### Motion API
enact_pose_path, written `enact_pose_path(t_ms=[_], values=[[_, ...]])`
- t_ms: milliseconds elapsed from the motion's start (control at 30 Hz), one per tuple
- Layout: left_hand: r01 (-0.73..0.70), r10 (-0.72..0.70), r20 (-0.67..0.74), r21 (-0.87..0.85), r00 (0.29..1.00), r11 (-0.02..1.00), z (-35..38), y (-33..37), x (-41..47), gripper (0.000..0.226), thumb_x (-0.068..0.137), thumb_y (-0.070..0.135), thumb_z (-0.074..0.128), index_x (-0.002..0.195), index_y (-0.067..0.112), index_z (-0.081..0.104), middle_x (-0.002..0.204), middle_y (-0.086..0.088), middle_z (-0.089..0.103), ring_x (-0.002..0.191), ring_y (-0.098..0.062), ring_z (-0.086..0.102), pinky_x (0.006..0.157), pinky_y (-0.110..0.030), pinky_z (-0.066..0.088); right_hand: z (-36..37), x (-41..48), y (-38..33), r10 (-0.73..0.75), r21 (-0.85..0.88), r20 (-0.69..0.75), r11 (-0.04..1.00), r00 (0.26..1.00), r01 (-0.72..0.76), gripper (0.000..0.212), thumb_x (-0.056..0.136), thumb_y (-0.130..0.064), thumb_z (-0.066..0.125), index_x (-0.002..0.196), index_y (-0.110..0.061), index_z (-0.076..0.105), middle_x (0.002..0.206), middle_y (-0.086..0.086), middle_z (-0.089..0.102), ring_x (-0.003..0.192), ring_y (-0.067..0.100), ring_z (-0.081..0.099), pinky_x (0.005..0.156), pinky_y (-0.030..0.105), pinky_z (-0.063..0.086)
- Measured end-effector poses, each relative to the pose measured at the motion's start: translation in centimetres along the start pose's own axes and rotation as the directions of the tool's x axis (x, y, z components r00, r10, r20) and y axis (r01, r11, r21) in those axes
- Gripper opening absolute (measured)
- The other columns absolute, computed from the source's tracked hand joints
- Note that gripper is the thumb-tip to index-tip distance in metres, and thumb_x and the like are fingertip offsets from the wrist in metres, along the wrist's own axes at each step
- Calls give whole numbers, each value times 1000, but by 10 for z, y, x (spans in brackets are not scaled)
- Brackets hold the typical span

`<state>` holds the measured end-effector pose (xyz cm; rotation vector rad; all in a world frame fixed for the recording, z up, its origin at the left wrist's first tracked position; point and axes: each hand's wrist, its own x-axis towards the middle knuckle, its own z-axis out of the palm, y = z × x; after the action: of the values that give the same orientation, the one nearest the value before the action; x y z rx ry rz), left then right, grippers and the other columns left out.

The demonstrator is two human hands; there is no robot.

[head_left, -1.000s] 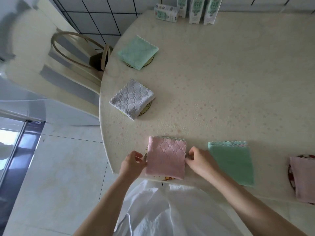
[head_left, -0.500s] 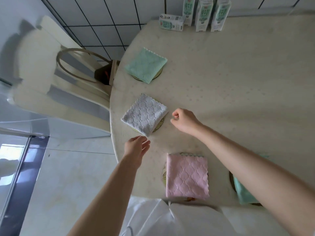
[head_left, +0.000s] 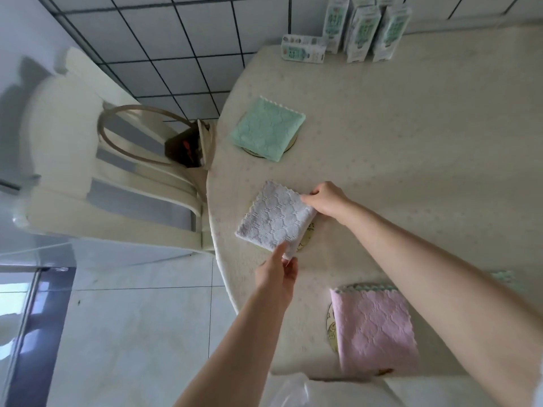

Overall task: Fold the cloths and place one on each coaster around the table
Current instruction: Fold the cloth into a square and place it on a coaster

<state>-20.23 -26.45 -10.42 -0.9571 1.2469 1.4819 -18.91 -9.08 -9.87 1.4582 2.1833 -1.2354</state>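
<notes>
A folded white cloth [head_left: 273, 218] lies on a round coaster [head_left: 307, 237] near the table's left edge. My right hand [head_left: 326, 199] pinches its far right corner. My left hand [head_left: 277, 276] pinches its near corner, lifting it slightly. A folded green cloth [head_left: 269, 129] rests on another coaster [head_left: 291, 142] farther back. A folded pink cloth [head_left: 377, 329] covers a coaster [head_left: 331, 327] at the near edge. The corner of another green cloth [head_left: 504, 277] shows behind my right forearm.
The cream table [head_left: 411, 142] curves along its left edge. Several white and green cartons [head_left: 364, 27] stand at the back, one lying flat [head_left: 302, 48]. A cream chair [head_left: 97, 183] with a bag [head_left: 191, 145] stands left of the table, above a tiled floor.
Both hands left the pink cloth, reached toward the white cloth and now grip its corners. The view has shifted so the pink cloth sits lower right.
</notes>
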Motion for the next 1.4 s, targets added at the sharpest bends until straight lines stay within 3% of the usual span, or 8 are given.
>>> enact_pose_path(t_ms=[133, 333, 567, 700, 867, 1100, 1267, 1400], values=[[-22, 24, 72, -26, 997, 999, 0, 8, -6, 16, 83, 9, 70, 84, -2, 58, 73, -11, 53, 68, -21, 58, 71, -25, 55, 1, 0, 0, 11, 65, 20, 998, 1000, -12, 30, 84, -33, 64, 85, -3, 68, 73, 6, 57, 72, 22, 53, 59, 26, 37], [-191, 187, 42, 112, 981, 975, -4, 32, -4, 24, 87, 6, 65, 108, 0, 55, 102, -15, 62, 95, -27, 62, 76, -31, 54, 3, -18, 7, -51, 92, -77, 994, 996, 58, 26, 85, -23, 60, 63, -14, 50, 60, 3, 44, 62, 19, 41, 52, 29, 26], [-503, 510, 157, 555, 846, 663, -4, 62, 10, 28, 87, 3, 59, 112, 15, 53, 97, -3, 68, 87, -20, 61, 72, -28, 49, 32, -43, 29, -14, 250, -224, 966, 975, 71, 15, 89, -16, 59, 96, -4, 64, 88, 4, 63, 79, 18, 56, 65, 24, 34], [-495, 547, 174, 698, 819, 518, -1, 76, 18, 30, 86, 10, 63, 113, 17, 55, 99, -2, 65, 77, -12, 59, 58, -22, 44, 48, -49, 40, 88, 330, -145, 943, 986, -36, 17, 89, -19, 57, 100, -9, 64, 95, 3, 67, 83, 22, 61, 67, 24, 40], [-448, 591, 173, 819, 788, 358, -10, 82, 32, 30, 80, 25, 70, 107, 19, 60, 98, 2, 66, 88, -19, 63, 74, -33, 53, 49, -46, 39, 55, 249, -160, 968, 986, -14, 16, 87, -18, 60, 97, -8, 66, 86, -2, 62, 79, 15, 55, 64, 19, 34], [-432, 590, 206, 860, 781, 272, -27, 89, 33, 29, 74, 28, 78, 95, 13, 64, 87, 4, 66, 79, -14, 61, 63, -25, 47, 40, -38, 43, 20, 137, -153, 991, 988, 1, 10, 79, -21, 65, 86, -17, 59, 79, -6, 62, 76, 15, 58, 64, 26, 40], [-427, 562, 261, 885, 785, 185, -27, 122, 38, 35, 66, 23, 86, 93, 16, 64, 86, 4, 65, 81, -13, 61, 71, -29, 49, 18, -15, 43, -9, 102, -213, 994, 977, 32, 6, 79, -14, 62, 84, -18, 62, 82, -4, 67, 79, 17, 63, 71, 27, 47], [-494, 566, 266, 817, 780, 298, 6, 155, 45, 28, 73, 18, 81, 95, 17, 66, 86, 3, 68, 79, -15, 63, 70, -25, 47, -11, 27, 25, -54, 59, -262, 996, 964, 72, 15, 80, -9, 58, 92, -14, 64, 94, 3, 68, 88, 21, 63, 80, 28, 47]])
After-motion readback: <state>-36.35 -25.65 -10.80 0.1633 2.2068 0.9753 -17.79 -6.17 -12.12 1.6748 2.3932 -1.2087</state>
